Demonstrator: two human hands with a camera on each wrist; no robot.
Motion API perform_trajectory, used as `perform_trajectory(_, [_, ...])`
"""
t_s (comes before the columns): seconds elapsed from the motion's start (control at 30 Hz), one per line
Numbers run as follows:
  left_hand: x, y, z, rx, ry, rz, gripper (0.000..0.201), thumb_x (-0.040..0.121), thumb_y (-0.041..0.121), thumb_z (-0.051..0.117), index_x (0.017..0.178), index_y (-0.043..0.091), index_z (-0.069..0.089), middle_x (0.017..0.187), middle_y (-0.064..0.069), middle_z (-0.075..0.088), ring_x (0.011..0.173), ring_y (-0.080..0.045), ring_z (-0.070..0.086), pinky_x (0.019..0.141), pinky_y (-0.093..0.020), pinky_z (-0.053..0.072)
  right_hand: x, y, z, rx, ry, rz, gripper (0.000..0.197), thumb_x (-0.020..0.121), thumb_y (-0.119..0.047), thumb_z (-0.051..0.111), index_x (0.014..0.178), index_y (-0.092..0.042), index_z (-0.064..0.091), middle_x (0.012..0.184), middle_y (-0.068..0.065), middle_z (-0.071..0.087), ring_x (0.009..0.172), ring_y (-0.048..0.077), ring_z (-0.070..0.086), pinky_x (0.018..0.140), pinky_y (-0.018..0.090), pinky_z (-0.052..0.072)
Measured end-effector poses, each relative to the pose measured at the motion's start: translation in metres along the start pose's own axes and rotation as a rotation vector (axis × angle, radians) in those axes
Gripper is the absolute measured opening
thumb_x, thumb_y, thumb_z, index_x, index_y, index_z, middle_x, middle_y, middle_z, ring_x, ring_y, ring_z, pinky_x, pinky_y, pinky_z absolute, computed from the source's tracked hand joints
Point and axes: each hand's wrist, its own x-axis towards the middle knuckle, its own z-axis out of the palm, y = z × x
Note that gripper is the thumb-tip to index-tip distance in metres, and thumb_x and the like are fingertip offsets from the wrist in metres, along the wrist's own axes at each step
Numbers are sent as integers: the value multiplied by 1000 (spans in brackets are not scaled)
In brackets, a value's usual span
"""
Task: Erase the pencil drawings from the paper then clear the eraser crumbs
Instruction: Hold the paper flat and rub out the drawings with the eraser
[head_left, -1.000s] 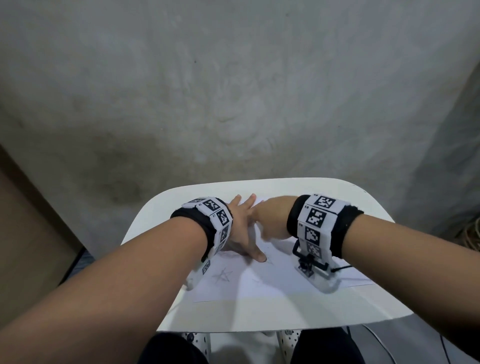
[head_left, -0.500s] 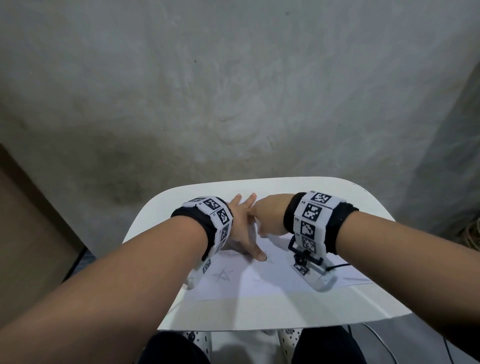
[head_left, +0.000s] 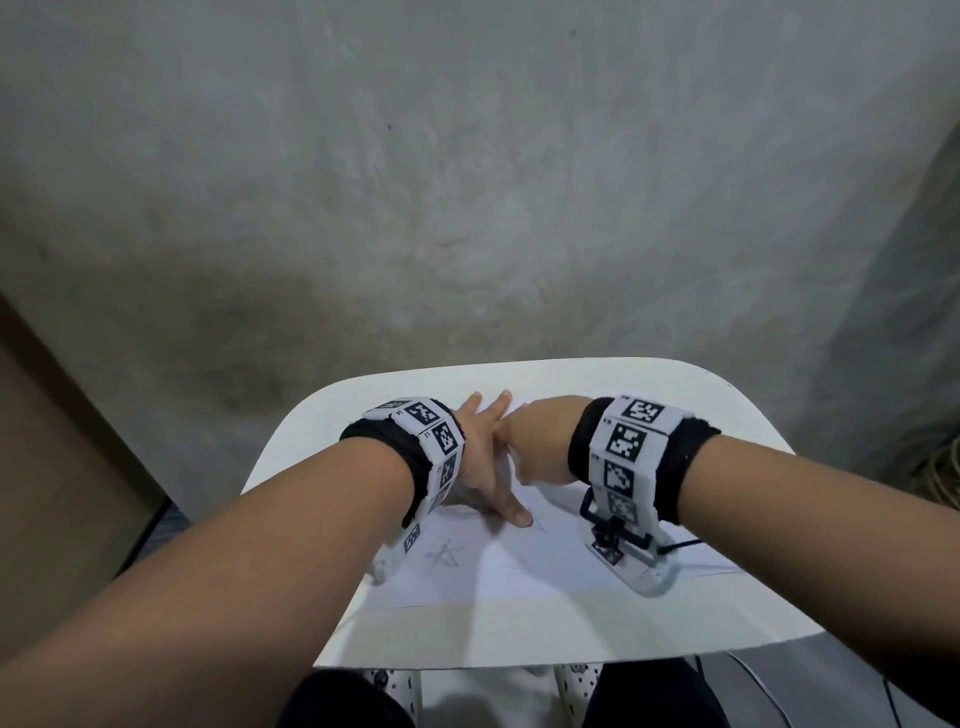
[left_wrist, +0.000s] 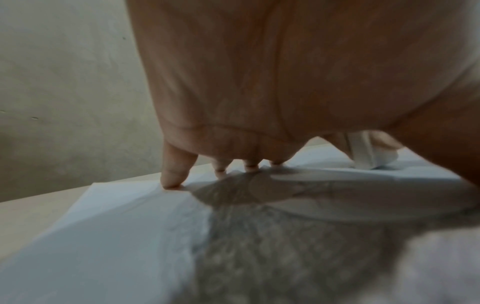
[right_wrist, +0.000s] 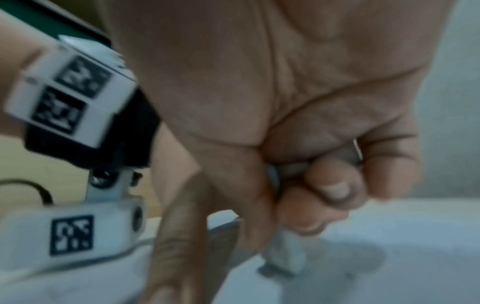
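A white sheet of paper (head_left: 530, 566) lies on the small white table (head_left: 571, 631). A pencil star (head_left: 444, 555) is drawn near its left front, with fainter marks beside my left thumb. My left hand (head_left: 485, 457) presses flat on the paper with spread straight fingers (left_wrist: 172, 174). My right hand (head_left: 537, 441) sits just to its right, fingers curled round a white eraser (right_wrist: 285, 257) whose tip touches the paper. The eraser (left_wrist: 369, 156) also shows past my left palm in the left wrist view.
A grey concrete wall (head_left: 467, 208) rises right behind the table. A brown board (head_left: 47, 493) stands at the left. A cable (head_left: 680, 545) trails from the right wrist camera across the paper. My knees and the floor lie below the table's front edge.
My right wrist has shifted slightly up and away from me over the paper. The left hand has stayed pressed in place.
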Motion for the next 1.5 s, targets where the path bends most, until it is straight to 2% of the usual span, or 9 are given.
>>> perform_trajectory(0.5, [4,-1,1,51,-29,17,131,69,74,69,152,33,-24,160,8,-29,149,-25,-21,118,-56,3,-4,18,5,-53,-110,48,37,96,-21,53,130,-7,53,126,8,61,107,21,58,80,29,41])
perform_trajectory(0.67, [5,-2,2,51,-30,12,130,69,75,67,150,33,-25,159,9,-31,149,-24,-22,119,-56,3,-5,63,10,909,-4,144,11,90,-16,56,86,-6,58,78,11,68,66,23,60,63,26,47])
perform_trajectory(0.73, [5,-1,4,61,-25,10,130,70,75,67,151,32,-25,159,8,-30,149,-25,-22,120,-55,3,-13,55,24,1420,-195,86,14,98,-14,49,86,-9,53,82,11,66,64,22,65,58,26,53])
perform_trajectory(0.83, [5,0,4,72,-11,10,130,71,72,68,151,30,-24,160,5,-29,149,-26,-20,121,-53,5,-16,42,46,1712,-433,-28,19,100,-14,43,85,-11,54,88,12,69,72,19,73,58,28,58])
perform_trajectory(0.97, [4,-2,4,52,-20,7,131,69,75,67,150,32,-26,159,8,-31,149,-24,-22,119,-57,3,-12,58,41,2008,200,272,15,99,-16,49,84,-16,50,95,7,62,79,18,62,68,32,48])
perform_trajectory(1.03, [5,-2,4,57,-15,9,130,70,75,67,151,32,-25,159,8,-30,149,-25,-21,119,-56,3,-20,50,46,2108,129,218,18,98,-16,49,81,-16,51,95,9,65,80,21,62,71,34,47])
perform_trajectory(1.13, [5,-3,6,62,-15,14,131,69,75,67,151,31,-26,160,7,-30,149,-26,-21,119,-55,3,-24,27,57,1986,-104,92,22,99,-13,47,78,-17,51,88,7,69,78,17,67,69,31,51])
perform_trajectory(1.27, [3,-5,9,39,27,21,128,69,77,65,153,32,-21,161,7,-26,149,-23,-20,119,-55,2,-20,41,33,1946,336,286,20,99,-20,48,79,-21,47,73,1,55,64,14,53,61,26,43])
perform_trajectory(1.5, [-12,-17,16,0,84,153,112,75,83,51,155,36,-11,162,5,-22,150,-18,-16,121,-52,3,-45,39,19,1394,261,87,8,94,-20,57,92,-15,63,68,-1,53,49,11,45,53,19,44])
